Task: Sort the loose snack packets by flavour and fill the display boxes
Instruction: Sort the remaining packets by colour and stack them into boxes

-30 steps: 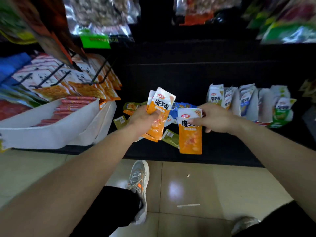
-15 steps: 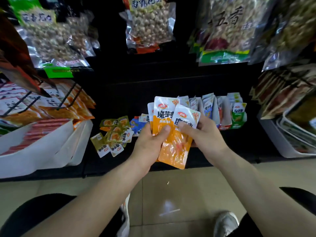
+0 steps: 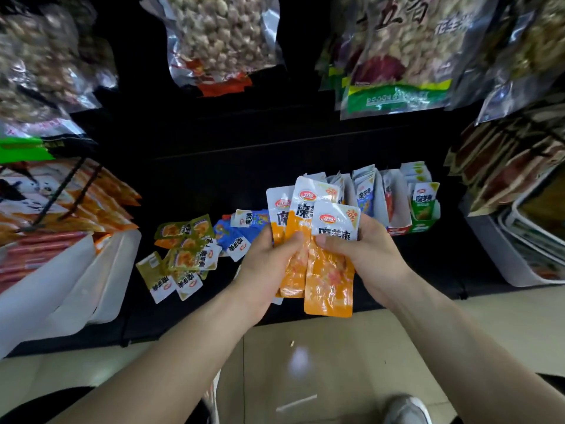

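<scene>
Both hands hold a fan of orange snack packets (image 3: 328, 283) above the front edge of a dark low shelf (image 3: 305, 166). My left hand (image 3: 269, 264) grips the back packets from the left. My right hand (image 3: 363, 255) pinches the front packet, thumb on its face. On the shelf to the left lie loose olive-green packets (image 3: 183, 255) and blue packets (image 3: 235, 237). Behind my hands stands a row of display boxes (image 3: 397, 206) with upright packets, the green box (image 3: 423, 209) at the right end.
A white carton (image 3: 61, 289) with red sticks stands at the left on the shelf. Bags of nuts (image 3: 220, 35) hang above. White trays (image 3: 519, 255) of goods sit at the right. Tiled floor (image 3: 305, 362) and my shoes are below.
My right hand brought its single orange packet to the stack in my left hand, and both now hold them together. The camera view tilted up and moved closer to the shelf.
</scene>
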`<state>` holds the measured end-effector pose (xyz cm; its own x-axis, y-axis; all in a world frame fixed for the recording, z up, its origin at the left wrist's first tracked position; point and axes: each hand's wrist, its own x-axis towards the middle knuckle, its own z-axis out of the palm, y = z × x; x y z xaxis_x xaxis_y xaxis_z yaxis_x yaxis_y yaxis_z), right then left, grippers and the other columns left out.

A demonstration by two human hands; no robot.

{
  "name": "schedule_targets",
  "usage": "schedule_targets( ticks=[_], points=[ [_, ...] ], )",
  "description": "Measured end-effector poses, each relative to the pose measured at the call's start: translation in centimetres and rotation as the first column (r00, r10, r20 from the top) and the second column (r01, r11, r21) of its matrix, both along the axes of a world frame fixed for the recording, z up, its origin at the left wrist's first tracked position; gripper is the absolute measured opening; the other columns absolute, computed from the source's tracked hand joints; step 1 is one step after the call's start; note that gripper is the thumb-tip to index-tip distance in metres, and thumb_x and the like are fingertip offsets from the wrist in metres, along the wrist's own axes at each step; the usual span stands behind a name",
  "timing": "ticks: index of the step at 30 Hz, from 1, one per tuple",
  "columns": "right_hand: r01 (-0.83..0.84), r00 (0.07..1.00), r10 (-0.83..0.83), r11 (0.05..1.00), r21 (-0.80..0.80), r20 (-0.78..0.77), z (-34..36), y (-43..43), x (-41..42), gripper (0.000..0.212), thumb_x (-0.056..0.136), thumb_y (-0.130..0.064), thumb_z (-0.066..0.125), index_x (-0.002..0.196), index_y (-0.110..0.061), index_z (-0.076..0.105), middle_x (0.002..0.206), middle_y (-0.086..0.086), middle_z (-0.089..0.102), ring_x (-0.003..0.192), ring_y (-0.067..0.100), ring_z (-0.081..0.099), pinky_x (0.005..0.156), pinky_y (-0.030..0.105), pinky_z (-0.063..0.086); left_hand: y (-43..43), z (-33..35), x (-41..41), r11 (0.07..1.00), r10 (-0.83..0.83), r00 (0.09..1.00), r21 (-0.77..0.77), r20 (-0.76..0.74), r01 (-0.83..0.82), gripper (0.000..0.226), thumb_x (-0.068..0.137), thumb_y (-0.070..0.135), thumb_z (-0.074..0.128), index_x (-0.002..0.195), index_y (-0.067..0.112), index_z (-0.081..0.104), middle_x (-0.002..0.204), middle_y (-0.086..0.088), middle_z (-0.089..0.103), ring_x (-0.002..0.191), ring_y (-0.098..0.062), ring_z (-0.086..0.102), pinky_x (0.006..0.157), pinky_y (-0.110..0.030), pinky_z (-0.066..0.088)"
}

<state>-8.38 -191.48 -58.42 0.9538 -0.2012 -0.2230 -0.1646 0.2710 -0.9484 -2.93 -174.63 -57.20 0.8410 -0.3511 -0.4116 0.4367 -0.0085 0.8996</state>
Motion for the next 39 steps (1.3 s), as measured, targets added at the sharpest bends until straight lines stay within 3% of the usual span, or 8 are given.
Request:
schedule_targets(
  ticks=[6,10,14,19,27,32,35,39],
  points=[
    [-0.001,1.000,-0.001,0.999,-0.050,-0.028,-0.3,-0.5,0.1,0.043,0.080,-0.015,0.081,0.120,-0.013,0.065,0.108,0.005,0.077,0.098,0.026,0.075,0.084,0.045,0.059,0.6,-0.3,0.3,0.999,-0.036,0.998,0.027,0.050,0.035,0.043,0.077,0.030,0.082,0.116,0.027,0.065,0.104,0.002,0.078,0.094,-0.019,0.075,0.083,-0.046,0.060],
    [0.032,0.998,-0.035,0.998,-0.063,-0.059,-0.1,-0.8,0.2,0.042,0.085,-0.016,0.081,0.121,-0.015,0.061,0.107,0.003,0.077,0.096,0.024,0.076,0.086,0.049,0.060,1.0,-0.2,0.4,0.999,0.025,0.996,-0.038,-0.091,-0.029,0.015,0.092,0.030,0.069,0.106,0.030,0.072,0.101,0.000,0.078,0.090,-0.022,0.076,0.071,-0.041,0.061],
    [0.046,0.997,-0.050,0.997,-0.068,-0.055,0.0,-0.5,0.2,0.045,0.085,-0.017,0.080,0.125,-0.017,0.059,0.111,0.003,0.076,0.099,0.023,0.075,0.088,0.052,0.059,2.0,-0.5,0.3,0.987,-0.017,0.988,0.158,0.155,-0.008,0.024,0.091,0.033,0.072,0.114,0.034,0.065,0.101,0.013,0.077,0.093,-0.008,0.074,0.081,-0.041,0.060],
    [0.031,0.999,-0.033,0.995,-0.093,-0.021,0.3,0.0,0.1,0.045,0.086,-0.023,0.079,0.126,-0.017,0.059,0.112,0.001,0.076,0.101,0.021,0.074,0.086,0.047,0.059,2.8,-0.3,0.0,0.987,0.010,0.973,0.156,0.229,-0.047,0.037,0.082,0.036,0.079,0.115,0.032,0.064,0.100,0.016,0.076,0.090,-0.003,0.073,0.072,-0.029,0.058],
    [0.065,0.997,-0.071,0.986,-0.155,-0.030,-0.2,1.8,0.3,0.039,0.090,-0.029,0.075,0.124,-0.022,0.057,0.107,-0.004,0.077,0.095,0.013,0.075,0.080,0.036,0.061,2.6,-0.7,-0.3,0.988,-0.066,0.978,0.153,0.198,0.036,0.007,0.103,0.034,0.055,0.105,0.034,0.061,0.091,0.019,0.074,0.084,-0.001,0.072,0.059,-0.016,0.054],
    [0.159,0.986,-0.166,0.969,-0.191,-0.023,-1.1,2.9,0.6,0.026,0.097,-0.032,0.067,0.119,-0.036,0.052,0.103,-0.019,0.074,0.091,0.006,0.074,0.075,0.034,0.062,1.0,-1.1,-1.3,0.982,-0.067,0.979,0.186,0.195,0.030,0.013,0.103,0.045,0.047,0.096,0.040,0.057,0.083,0.029,0.071,0.079,0.009,0.068,0.063,-0.013,0.053],
    [0.182,0.980,-0.193,0.970,-0.162,-0.056,-1.6,3.0,0.9,0.023,0.102,-0.033,0.058,0.120,-0.044,0.049,0.102,-0.018,0.072,0.091,0.003,0.073,0.069,0.030,0.062,-0.4,-1.3,-2.1,0.978,-0.125,0.977,0.188,0.173,0.092,0.020,0.096,0.043,0.060,0.113,0.033,0.057,0.104,0.010,0.075,0.091,-0.007,0.073,0.077,-0.031,0.061],
    [0.202,0.972,-0.213,0.973,-0.108,-0.100,-1.8,2.2,1.1,0.020,0.104,-0.031,0.051,0.116,-0.047,0.047,0.097,-0.017,0.074,0.089,0.003,0.073,0.063,0.024,0.059,-1.7,-1.4,-1.9,0.947,-0.216,0.960,0.280,0.181,0.160,0.025,0.095,0.034,0.067,0.116,0.033,0.054,0.109,0.008,0.073,0.099,-0.013,0.071,0.092,-0.045,0.057]
  ],
)
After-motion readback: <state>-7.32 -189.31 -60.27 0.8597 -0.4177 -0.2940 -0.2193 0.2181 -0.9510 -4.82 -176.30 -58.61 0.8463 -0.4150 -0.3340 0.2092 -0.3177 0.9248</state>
